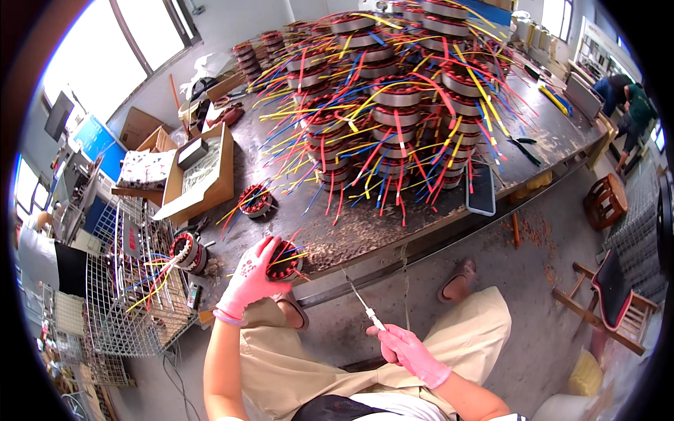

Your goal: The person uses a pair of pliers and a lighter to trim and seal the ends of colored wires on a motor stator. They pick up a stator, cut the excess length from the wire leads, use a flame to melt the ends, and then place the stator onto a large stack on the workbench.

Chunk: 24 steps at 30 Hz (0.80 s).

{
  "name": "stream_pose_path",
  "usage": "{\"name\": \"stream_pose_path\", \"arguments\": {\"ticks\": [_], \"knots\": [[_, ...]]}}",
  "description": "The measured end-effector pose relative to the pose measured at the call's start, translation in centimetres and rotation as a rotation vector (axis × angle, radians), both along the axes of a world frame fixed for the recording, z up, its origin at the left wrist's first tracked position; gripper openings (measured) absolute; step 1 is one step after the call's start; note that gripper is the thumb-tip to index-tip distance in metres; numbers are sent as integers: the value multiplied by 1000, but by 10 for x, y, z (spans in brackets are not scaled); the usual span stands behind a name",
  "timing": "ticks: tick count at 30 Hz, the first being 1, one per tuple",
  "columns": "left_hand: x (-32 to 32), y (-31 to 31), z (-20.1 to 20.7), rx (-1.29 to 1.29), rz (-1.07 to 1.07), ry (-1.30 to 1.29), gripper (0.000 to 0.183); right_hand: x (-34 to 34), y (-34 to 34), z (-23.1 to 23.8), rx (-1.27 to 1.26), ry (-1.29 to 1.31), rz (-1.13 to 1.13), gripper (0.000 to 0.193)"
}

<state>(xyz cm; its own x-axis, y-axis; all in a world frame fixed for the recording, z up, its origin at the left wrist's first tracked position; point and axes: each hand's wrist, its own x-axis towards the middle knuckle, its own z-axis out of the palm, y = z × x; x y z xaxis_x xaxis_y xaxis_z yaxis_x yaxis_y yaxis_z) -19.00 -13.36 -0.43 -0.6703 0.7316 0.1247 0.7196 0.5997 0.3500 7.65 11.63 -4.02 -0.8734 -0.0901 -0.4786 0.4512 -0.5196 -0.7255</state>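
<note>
My left hand (250, 279), in a pink glove, is closed on a wire-wound motor stator (286, 266) at the table's near edge. The stator has red windings inside its ring, with yellow and red leads sticking out; my palm and fingers hide part of it. Over my lap, my right hand (414, 354), also gloved in pink, grips a thin pointed tool (371, 315) with a whitish handle. Its slim metal tip points up and away, toward the table edge, apart from the stator. The exact kind of tool is unclear.
Tall stacks of stators (397, 118) with red, blue and yellow leads fill the table (337, 242). Single stators (255, 202) lie left. A phone (480, 191) lies at the front edge, with green-handled pliers (525, 150) beyond. An open carton (203, 175) stands left; stools (605, 202) stand right.
</note>
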Motion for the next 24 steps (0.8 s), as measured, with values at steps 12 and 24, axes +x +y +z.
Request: {"name": "stream_pose_path", "arguments": {"ticks": [12, 24], "knots": [[-1, 2, -13, 141, 42, -9, 97, -17, -23, 5, 90, -63, 79, 36], [-17, -16, -14, 248, 35, -131, 79, -17, -24, 8, 89, -67, 68, 38]]}}
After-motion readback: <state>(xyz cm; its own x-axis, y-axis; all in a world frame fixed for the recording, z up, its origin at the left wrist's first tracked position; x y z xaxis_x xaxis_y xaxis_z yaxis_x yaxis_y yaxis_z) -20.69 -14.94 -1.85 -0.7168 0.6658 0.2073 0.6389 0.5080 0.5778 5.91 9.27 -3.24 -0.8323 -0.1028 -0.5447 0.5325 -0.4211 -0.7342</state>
